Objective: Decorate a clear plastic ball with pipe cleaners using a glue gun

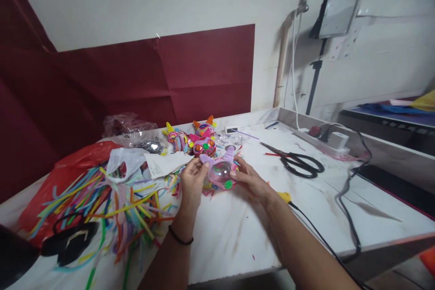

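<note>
A clear round ball (219, 172) with purple ear-like points, a green button and coloured strips on its lower part is held above the white table (234, 235). My left hand (195, 179) pinches it at the left, thumb by the left purple ear. On the right side, my right hand (251, 179) has its fingers closed on the ball, with the thumb on its clear surface. Just behind it sit several finished-looking colourful eared balls, one pink with orange eyes (204, 146).
Large black scissors (299, 163) lie open at the right, near a power strip (322, 143). A yellow tool (284, 197) with a black cord is beside my right forearm. Many coloured fuzzy strips (125, 204) and a red bag (64, 181) spread at the left.
</note>
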Demonstrator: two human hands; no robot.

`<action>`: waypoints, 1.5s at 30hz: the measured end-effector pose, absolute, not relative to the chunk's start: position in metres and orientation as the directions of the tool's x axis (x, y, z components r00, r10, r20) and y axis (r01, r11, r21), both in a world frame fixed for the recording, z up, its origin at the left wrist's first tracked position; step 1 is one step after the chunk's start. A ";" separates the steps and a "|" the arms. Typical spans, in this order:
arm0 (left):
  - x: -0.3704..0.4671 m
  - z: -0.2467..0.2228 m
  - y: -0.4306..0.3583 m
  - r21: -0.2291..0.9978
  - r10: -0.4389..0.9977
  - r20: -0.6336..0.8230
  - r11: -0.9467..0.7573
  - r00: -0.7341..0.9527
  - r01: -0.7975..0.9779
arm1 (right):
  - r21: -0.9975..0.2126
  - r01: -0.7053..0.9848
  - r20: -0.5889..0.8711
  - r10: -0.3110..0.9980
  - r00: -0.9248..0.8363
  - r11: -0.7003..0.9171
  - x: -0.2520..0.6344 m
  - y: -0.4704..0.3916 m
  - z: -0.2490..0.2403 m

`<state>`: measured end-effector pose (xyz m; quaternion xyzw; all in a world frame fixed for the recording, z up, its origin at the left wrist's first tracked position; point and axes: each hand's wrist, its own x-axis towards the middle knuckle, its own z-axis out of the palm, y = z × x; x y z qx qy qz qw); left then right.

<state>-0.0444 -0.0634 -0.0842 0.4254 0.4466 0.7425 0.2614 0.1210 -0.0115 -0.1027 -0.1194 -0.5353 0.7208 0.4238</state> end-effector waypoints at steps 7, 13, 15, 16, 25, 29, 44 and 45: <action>-0.045 -0.085 -0.064 0.885 0.772 0.408 -0.466 -0.488 0.004 | -0.877 -0.477 0.277 0.751 -0.600 -0.058 0.121 -0.012 -0.102; -0.045 -0.084 -0.064 0.886 0.774 0.409 -0.464 -0.483 0.006 | -0.875 -0.482 0.284 0.748 -0.600 -0.055 0.121 -0.012 -0.102; -0.045 -0.083 -0.064 0.887 0.774 0.407 -0.462 -0.484 0.008 | -0.873 -0.485 0.289 0.746 -0.600 -0.052 0.121 -0.011 -0.103; -0.045 -0.083 -0.064 0.888 0.775 0.406 -0.460 -0.485 0.008 | -0.873 -0.486 0.290 0.746 -0.599 -0.051 0.121 -0.011 -0.103; -0.046 -0.079 -0.068 0.906 0.796 0.379 -0.422 -0.472 0.015 | -0.876 -0.479 0.288 0.750 -0.596 -0.045 0.121 -0.011 -0.104; -0.046 -0.078 -0.070 0.915 0.808 0.364 -0.403 -0.464 0.016 | -0.876 -0.480 0.283 0.753 -0.594 -0.049 0.121 -0.012 -0.103; -0.049 -0.081 -0.068 0.927 0.829 0.346 -0.374 -0.438 0.024 | -0.875 -0.481 0.280 0.748 -0.602 -0.060 0.122 -0.013 -0.101; -0.050 -0.082 -0.068 0.928 0.832 0.344 -0.373 -0.436 0.022 | -0.875 -0.480 0.279 0.748 -0.602 -0.060 0.122 -0.012 -0.102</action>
